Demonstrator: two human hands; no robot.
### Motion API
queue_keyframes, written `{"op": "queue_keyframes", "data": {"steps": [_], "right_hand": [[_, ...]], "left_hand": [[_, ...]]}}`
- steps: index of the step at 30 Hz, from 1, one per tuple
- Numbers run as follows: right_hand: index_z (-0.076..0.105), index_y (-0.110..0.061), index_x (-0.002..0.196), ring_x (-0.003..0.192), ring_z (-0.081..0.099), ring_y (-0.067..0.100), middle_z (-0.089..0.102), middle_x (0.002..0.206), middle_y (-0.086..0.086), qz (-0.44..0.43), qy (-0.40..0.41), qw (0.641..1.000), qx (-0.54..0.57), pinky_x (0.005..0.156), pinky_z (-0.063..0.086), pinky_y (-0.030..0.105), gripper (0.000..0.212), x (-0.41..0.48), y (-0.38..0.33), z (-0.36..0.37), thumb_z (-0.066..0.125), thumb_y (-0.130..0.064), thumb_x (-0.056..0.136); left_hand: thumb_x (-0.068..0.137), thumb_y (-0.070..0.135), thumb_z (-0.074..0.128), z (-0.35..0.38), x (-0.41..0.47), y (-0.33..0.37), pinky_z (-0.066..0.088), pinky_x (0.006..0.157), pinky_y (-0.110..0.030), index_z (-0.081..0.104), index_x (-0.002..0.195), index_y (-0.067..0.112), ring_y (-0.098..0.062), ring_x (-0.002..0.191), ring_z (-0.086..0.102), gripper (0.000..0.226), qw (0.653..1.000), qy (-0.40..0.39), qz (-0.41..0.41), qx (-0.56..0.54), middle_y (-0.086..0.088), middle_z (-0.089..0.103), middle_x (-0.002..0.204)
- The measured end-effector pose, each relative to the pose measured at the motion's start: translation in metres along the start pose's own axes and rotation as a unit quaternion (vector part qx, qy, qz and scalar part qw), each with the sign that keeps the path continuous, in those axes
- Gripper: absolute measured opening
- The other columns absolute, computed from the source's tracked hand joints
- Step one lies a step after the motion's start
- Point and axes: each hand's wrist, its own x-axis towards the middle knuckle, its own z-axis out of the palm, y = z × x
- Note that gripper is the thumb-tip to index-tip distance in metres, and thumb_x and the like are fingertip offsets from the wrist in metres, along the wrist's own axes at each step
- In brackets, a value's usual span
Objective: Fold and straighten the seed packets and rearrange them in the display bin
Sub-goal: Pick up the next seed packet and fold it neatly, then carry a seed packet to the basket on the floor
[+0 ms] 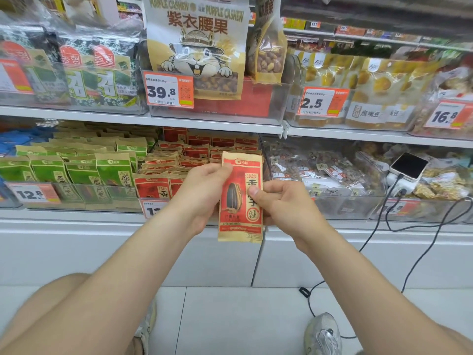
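While matching packets lie in uneven rows behind it, a red-and-tan paper seed packet (240,201) printed with a striped sunflower seed is held upright at the centre of the frame. It is in front of the clear plastic display bin (265,155) on the lower shelf, not inside it. The packet is gripped by both hands clear of the bin, apparently so that its face can be pulled flat and its edges squared before it is slotted back in.

The left hand (202,190) is closed round the upper left edge. Its thumb (225,167) is laid on the printed face near the top corner, and its other fingers are hidden behind the paper. The right hand (284,201) is pinched on the right edge at mid-height, with the thumb (254,192) pressed on the front and the remaining fingers curled behind. The packet's lower end hangs free below both grips.

Inside the bin, red seed packets (179,160) of the same design are seen leaning at mixed angles. Green seed packets (84,170) are lined up in the neighbouring bin at the left of the frame. An orange-and-white price tag (153,208) on the bin's front is partly covered by the left wrist. The straightening step is judged to be in hand, and the rearranging of the bin is not yet finished.
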Motion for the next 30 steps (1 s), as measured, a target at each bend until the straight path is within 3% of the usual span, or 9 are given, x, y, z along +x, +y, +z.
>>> {"op": "queue_keyframes", "data": {"steps": [4,8,11,13,16,19,24,30], "right_hand": [[0.078,-0.002,0.109,0.079,0.082,0.025,0.083,0.091,0.015,-0.03,0.066,0.996,0.051,0.068,0.066,0.036,0.021,-0.011,0.001,0.0,0.072,-0.022,0.104],[0.08,-0.001,0.108,0.094,0.081,0.034,0.082,0.099,0.016,0.01,0.113,0.985,0.133,0.084,0.067,0.045,0.038,-0.015,0.007,-0.004,0.072,-0.038,0.102],[0.081,-0.001,0.103,0.088,0.081,0.031,0.083,0.097,0.015,0.038,0.154,0.968,0.192,0.072,0.067,0.037,0.035,-0.009,0.022,0.002,0.076,-0.035,0.1],[0.08,-0.004,0.094,0.075,0.079,0.022,0.082,0.088,0.009,0.027,0.205,0.958,0.201,0.063,0.062,0.03,0.028,0.002,0.037,0.009,0.076,-0.031,0.1],[0.069,-0.013,0.079,0.066,0.067,0.018,0.072,0.072,0.002,-0.034,0.284,0.948,0.137,0.068,0.055,0.035,0.031,0.027,0.059,0.017,0.073,-0.032,0.103],[0.058,-0.02,0.082,0.066,0.059,0.016,0.064,0.072,0.003,-0.116,0.324,0.937,0.064,0.068,0.051,0.04,0.03,0.047,0.069,0.019,0.063,-0.035,0.107],[0.06,-0.013,0.097,0.065,0.059,0.028,0.064,0.074,0.007,-0.17,0.347,0.922,-0.008,0.06,0.05,0.045,0.019,0.056,0.076,0.01,0.051,-0.023,0.111],[0.063,-0.009,0.101,0.072,0.068,0.017,0.072,0.082,0.002,-0.08,0.349,0.932,-0.062,0.065,0.055,0.036,0.025,0.048,0.059,-0.037,0.048,-0.026,0.111]], "left_hand": [[0.112,0.032,0.055,0.005,-0.006,-0.001,0.062,0.096,-0.049,0.074,0.123,0.019,-0.023,0.098,0.081,0.026,0.996,-0.052,0.008,0.069,-0.004,0.083,0.105],[0.11,0.032,0.06,0.014,-0.011,-0.011,0.063,0.095,-0.053,0.072,0.125,0.02,-0.02,0.1,0.08,0.023,0.993,-0.008,0.101,0.053,0.001,0.082,0.11],[0.109,0.04,0.059,0.014,-0.004,-0.031,0.063,0.09,-0.05,0.075,0.119,0.026,-0.011,0.097,0.078,0.023,0.966,0.026,0.202,0.158,0.01,0.081,0.107],[0.111,0.045,0.051,0.012,0.008,-0.048,0.064,0.081,-0.05,0.074,0.109,0.025,-0.009,0.087,0.078,0.031,0.951,0.038,0.226,0.206,0.01,0.081,0.098],[0.116,0.042,0.038,0.015,0.031,-0.063,0.06,0.068,-0.038,0.069,0.09,0.022,-0.006,0.07,0.072,0.045,0.936,0.062,0.24,0.25,0.007,0.076,0.079],[0.117,0.034,0.036,0.027,0.044,-0.064,0.037,0.059,-0.013,0.059,0.081,0.025,-0.001,0.066,0.062,0.044,0.907,0.122,0.28,0.29,0.014,0.063,0.069],[0.116,0.028,0.041,0.044,0.049,-0.066,0.037,0.058,-0.013,0.057,0.089,0.017,-0.007,0.065,0.06,0.034,0.909,0.119,0.286,0.277,0.015,0.061,0.073],[0.116,0.025,0.045,0.075,0.056,-0.033,0.035,0.06,-0.016,0.059,0.088,0.012,-0.005,0.068,0.057,0.034,0.937,-0.004,0.189,0.292,0.011,0.06,0.075]]}}
